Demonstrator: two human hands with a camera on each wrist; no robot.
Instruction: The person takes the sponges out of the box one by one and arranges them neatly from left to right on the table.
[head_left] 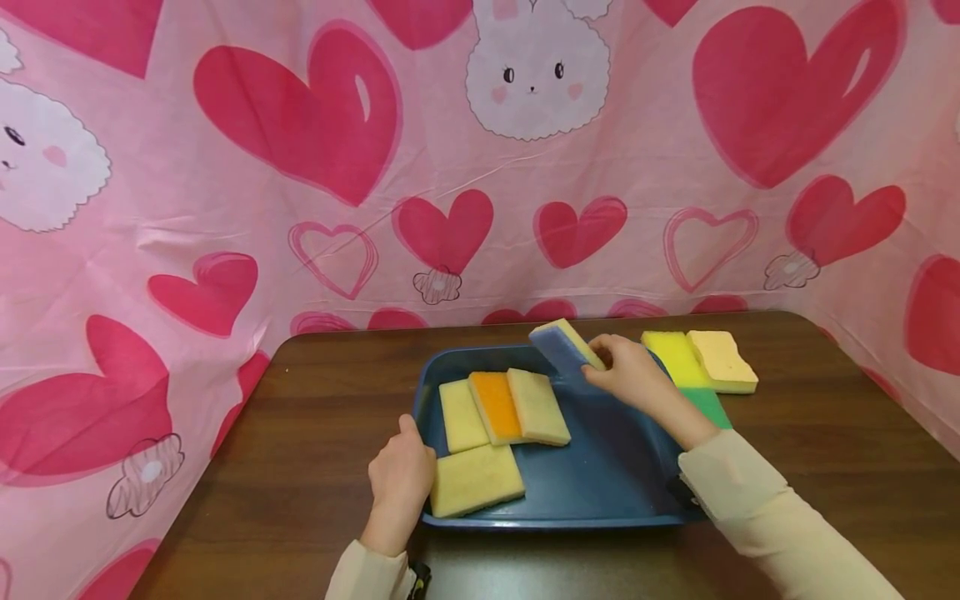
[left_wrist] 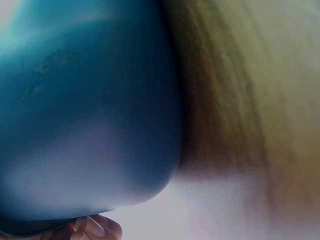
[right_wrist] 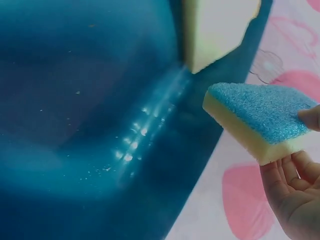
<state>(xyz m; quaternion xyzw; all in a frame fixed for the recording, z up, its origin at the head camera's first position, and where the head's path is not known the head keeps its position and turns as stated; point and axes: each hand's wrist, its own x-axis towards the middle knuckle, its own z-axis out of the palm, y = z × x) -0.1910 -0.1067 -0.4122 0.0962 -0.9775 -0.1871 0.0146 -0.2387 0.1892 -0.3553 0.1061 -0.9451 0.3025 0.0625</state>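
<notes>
My right hand point(head_left: 626, 371) pinches a sponge point(head_left: 566, 343) above the far right part of a blue tray point(head_left: 577, 523). This sponge has a blue scrubbing side and a pale yellow foam side. In the right wrist view the thumb lies on its blue face point(right_wrist: 265, 107) and the fingers are under the foam. My left hand point(head_left: 403, 471) grips the tray's left rim, and its fingertips point(left_wrist: 97, 227) show at the rim in the left wrist view. Inside the tray, at the left, lie several sponges: pale yellow ones point(head_left: 480, 481) and an orange one point(head_left: 495, 407), partly overlapping.
On the brown wooden table point(head_left: 300, 467), right of the tray, lie a bright yellow sponge point(head_left: 670, 357), a cream-topped sponge point(head_left: 722, 358) and a green one point(head_left: 707, 406) partly hidden by the right arm. A pink cloth point(head_left: 442, 150) with hearts hangs behind the table.
</notes>
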